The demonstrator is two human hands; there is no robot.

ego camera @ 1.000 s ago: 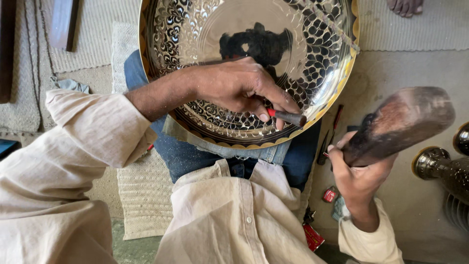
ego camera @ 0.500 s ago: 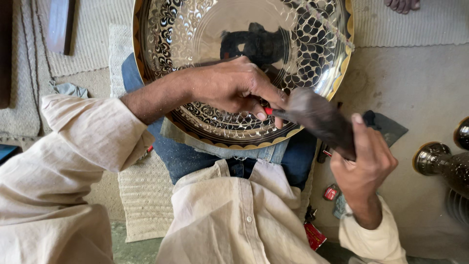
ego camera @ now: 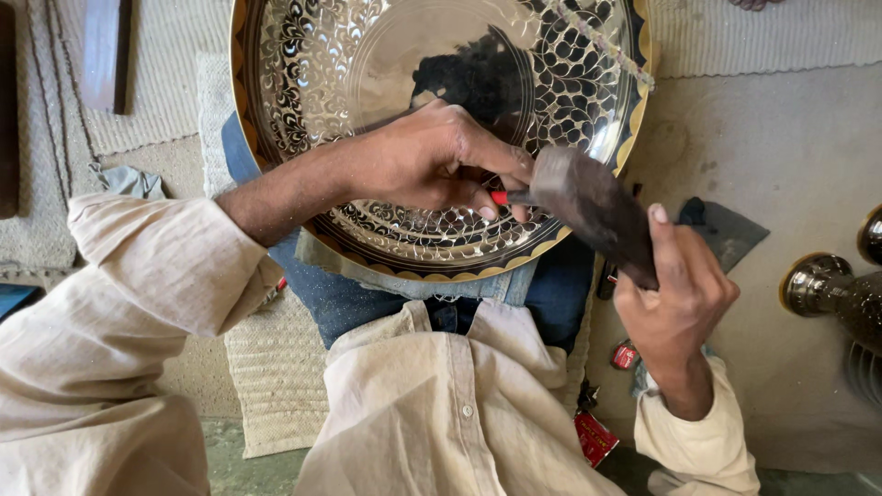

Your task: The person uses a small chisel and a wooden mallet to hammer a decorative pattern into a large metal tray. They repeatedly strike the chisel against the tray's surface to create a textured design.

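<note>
The left hand (ego camera: pixel 432 165) lies across the lower part of a large engraved brass tray (ego camera: pixel 367 230) that rests tilted on the person's lap; its fingers (ego camera: pixel 487 188) are pinched tight around a small chisel (ego camera: pixel 503 197), of which only a red-tipped end shows, set against the patterned band near the tray's lower rim; just to the right of those fingers, the dark wooden mallet (ego camera: pixel 588 207) has its head touching the chisel's end; the right hand (ego camera: pixel 680 294) holds the mallet's handle, fingers wrapped closed around it, thumb laid along the top; further right of that hand a brass vessel (ego camera: pixel 822 285) stands on the floor; below it lies a small red packet (ego camera: pixel 595 436).
</note>
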